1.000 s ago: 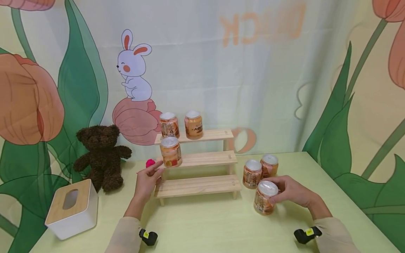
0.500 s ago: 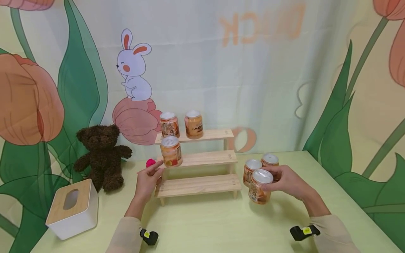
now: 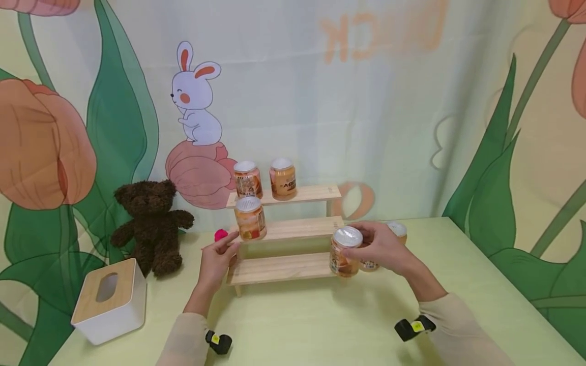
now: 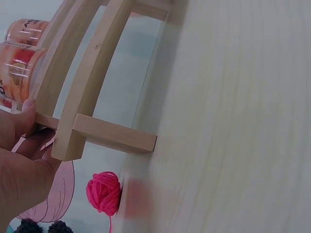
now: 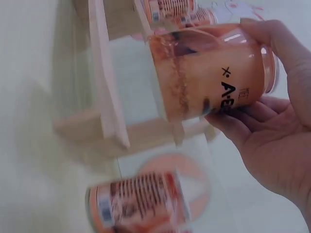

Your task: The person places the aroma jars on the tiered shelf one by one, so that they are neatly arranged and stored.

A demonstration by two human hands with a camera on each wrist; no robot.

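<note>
Since one second ago, the jar (image 3: 345, 251) has been lifted from the table (image 3: 320, 325) at 4 o'clock and carried left, so that it is now held in the air just at the right end of the rack (image 3: 284, 267), beside the lowest step. It is grasped by the right hand (image 3: 382, 249), with the fingers curled round its side under the white lid. From this it can be judged that the jar is about to be set on a free step.

At 10 o'clock the left hand (image 3: 215, 262) has not been moved; the left end of the rack is pinched by its thumb and fingers, so the rack is steadied.

Behind the right hand, two jars are partly hidden on the table. Farther back, one jar is seen on the middle step and two on the top step.
</note>
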